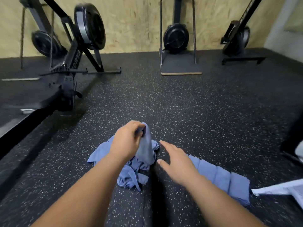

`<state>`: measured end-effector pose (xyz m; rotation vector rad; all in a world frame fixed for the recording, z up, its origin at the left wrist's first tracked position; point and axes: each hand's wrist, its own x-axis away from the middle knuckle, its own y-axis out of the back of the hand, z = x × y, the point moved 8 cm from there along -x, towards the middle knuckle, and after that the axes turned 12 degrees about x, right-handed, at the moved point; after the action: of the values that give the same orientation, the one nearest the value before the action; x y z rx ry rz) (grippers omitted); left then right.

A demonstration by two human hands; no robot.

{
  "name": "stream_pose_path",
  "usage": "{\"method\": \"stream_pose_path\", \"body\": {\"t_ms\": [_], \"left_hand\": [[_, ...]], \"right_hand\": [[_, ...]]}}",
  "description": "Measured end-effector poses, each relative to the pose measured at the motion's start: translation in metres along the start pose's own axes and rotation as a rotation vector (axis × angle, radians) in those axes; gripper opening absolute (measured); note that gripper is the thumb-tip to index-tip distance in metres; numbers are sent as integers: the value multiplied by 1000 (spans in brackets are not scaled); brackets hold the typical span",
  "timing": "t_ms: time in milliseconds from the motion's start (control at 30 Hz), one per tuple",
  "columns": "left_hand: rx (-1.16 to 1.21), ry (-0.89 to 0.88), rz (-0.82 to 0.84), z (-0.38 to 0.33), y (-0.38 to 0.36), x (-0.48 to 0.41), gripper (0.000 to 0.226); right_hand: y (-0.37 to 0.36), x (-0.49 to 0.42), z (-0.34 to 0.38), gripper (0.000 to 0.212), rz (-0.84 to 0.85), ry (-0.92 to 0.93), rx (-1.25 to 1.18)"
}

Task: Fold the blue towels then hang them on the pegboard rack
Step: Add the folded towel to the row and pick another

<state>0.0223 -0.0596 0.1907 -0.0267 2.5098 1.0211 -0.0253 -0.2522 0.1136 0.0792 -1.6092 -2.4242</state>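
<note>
On speckled floor (180, 104), straight ahead: crumpled blue towel (131, 176). Raised corner pinched in left hand (126, 141), cloth hanging down to heap. Right hand (177, 163) spread, empty, just right of hanging cloth. Folded blue towels (229, 179) rowed farther right.

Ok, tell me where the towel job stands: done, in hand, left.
Done: a row of folded blue towels lies at the right. In hand: the left hand pinches one towel lifted out of the crumpled pile, and the open right hand reaches toward it. Left: folding that pile and hanging everything. No pegboard rack is in view, so nothing looks hung.
</note>
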Motion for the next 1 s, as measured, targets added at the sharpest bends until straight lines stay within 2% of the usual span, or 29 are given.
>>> {"method": "stream_pose_path", "body": {"t_ms": [133,267,333,433,600,700,767,833,900,1000], "left_hand": [[131,-29,-2,-92,36,13,28],[325,36,-25,-152,50,49,47],[376,69,-20,-163,46,71,49],[307,135,-4,-172,39,94,42],[299,147,-6,-192,35,115,17],[292,55,20,-214,31,123,15],[403,-32,73,-243,27,127,6],[539,-55,209,-271,14,136,20],[566,-44,353,-289,-4,146,29],[517,-60,350,-292,-20,143,25]], "right_hand": [[74,57,18,67,-92,-44,-50],[127,115,10,23,-205,-114,-11],[149,143,-4,11,-287,-151,-35],[182,181,-17,11,-374,-169,-203],[212,227,-25,14,-359,-162,-414],[222,243,-23,20,-343,-156,-482],[227,247,-22,23,-342,-158,-501],[224,246,-21,26,-323,-152,-506],[220,246,-18,32,-286,-136,-520],[216,246,-22,31,-253,-148,-591]]}}
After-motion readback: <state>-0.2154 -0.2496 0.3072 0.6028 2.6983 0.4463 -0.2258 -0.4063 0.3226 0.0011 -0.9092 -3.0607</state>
